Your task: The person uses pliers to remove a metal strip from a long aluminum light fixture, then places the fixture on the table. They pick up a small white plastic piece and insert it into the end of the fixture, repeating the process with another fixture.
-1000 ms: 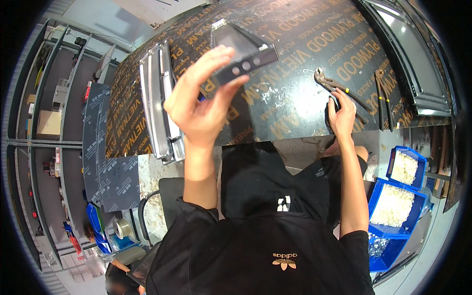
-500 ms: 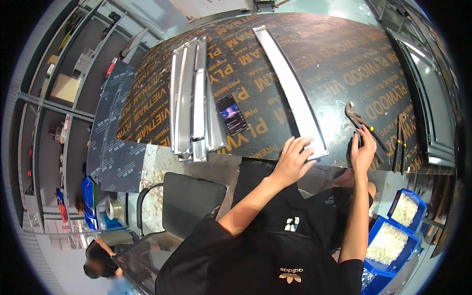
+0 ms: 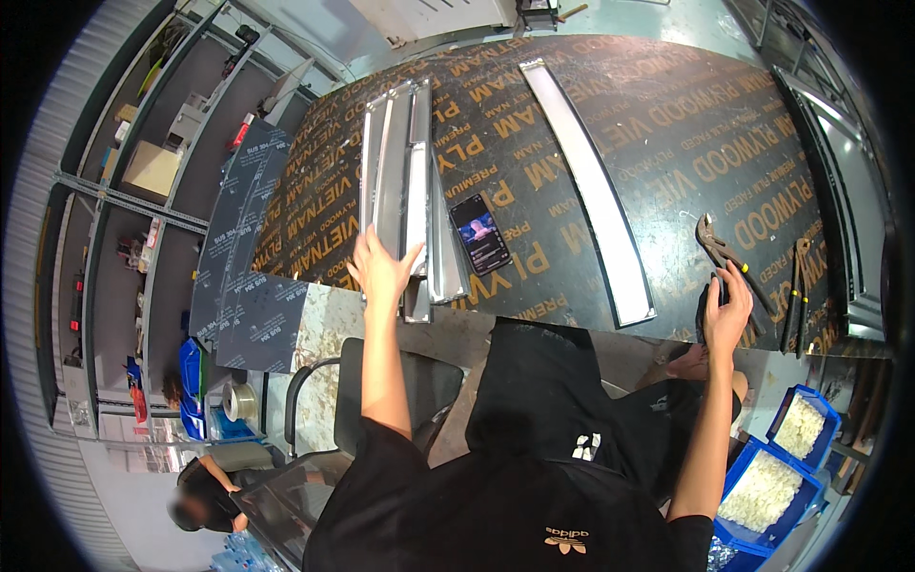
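Observation:
My left hand [image 3: 384, 272] reaches over the near end of a stack of long metal strips [image 3: 391, 162]. Its thumb and fingers are spread across the strips, touching the top ones. At the table's near edge rests my right hand [image 3: 728, 310], its fingers loosely bent and apart, with no object visible in them. Beside its fingertips lie pliers [image 3: 722, 250] with dark, yellow-marked handles. A single long pale strip with dark edges [image 3: 591, 195] lies between my hands, untouched. A lit phone [image 3: 479, 234] sits just right of the stack.
A second hand tool [image 3: 796, 300] lies further right on the dark plywood table [image 3: 686, 124]. Dark framed panels [image 3: 839, 200] stand along its right edge. Blue bins of small white pieces [image 3: 762, 486] are at lower right. A chair [image 3: 391, 381] and another person [image 3: 205, 491] are at lower left.
My left hand has left the near end of the single strip and moved left onto the stack. My right hand stays by the pliers. The whole view has shifted slightly.

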Motion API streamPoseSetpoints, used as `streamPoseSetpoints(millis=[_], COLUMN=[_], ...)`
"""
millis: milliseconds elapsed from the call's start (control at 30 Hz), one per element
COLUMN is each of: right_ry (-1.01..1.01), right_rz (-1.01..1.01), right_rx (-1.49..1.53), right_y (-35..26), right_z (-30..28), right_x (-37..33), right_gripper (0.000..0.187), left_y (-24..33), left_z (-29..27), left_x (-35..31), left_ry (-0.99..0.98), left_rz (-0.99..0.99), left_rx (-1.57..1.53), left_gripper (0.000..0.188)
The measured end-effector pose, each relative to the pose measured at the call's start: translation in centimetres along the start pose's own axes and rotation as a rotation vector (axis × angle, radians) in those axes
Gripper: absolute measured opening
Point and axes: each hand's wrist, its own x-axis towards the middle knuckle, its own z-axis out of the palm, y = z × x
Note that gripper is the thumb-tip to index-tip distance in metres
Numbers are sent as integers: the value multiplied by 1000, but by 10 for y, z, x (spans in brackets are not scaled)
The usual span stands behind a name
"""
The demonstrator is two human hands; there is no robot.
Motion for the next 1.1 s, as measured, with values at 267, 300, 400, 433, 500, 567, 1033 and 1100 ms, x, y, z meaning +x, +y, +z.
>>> streamPoseSetpoints(millis=[267, 300, 400, 433, 500, 567, 1033, 1100], right_ry=[-17, -19, -21, -15, -24, -8, 7, -1], right_rz=[2, 12, 14, -2, 17, 21, 7, -6], right_rx=[-1, 0, -20, -17, -31, -16, 6, 20], right_y=[0, 0, 1, 1, 1, 1, 1, 2], right_z=[-1, -1, 0, -1, 0, 0, 0, -1], right_x=[0, 0, 0, 0, -1, -1, -2, -2], right_gripper=[22, 22, 22, 22, 22, 22, 21, 19], left_y=[-44, -47, -52, -52, -48, -41, 79, 95], left_z=[22, 19, 5, 1, -8, -19, -11, -8], left_x=[4, 8, 13, 9, -1, -15, -100, -111], left_ry=[-141, -118, -149, -190, -212, -201, -953, -1032], left_rz=[-138, -120, -175, -178, -204, -222, 226, 227], left_rx=[-271, -343, -632, -760, -1012, -1203, -2569, -2626], left_gripper=[100, 99, 97, 93, 86, 68, 101, 102])
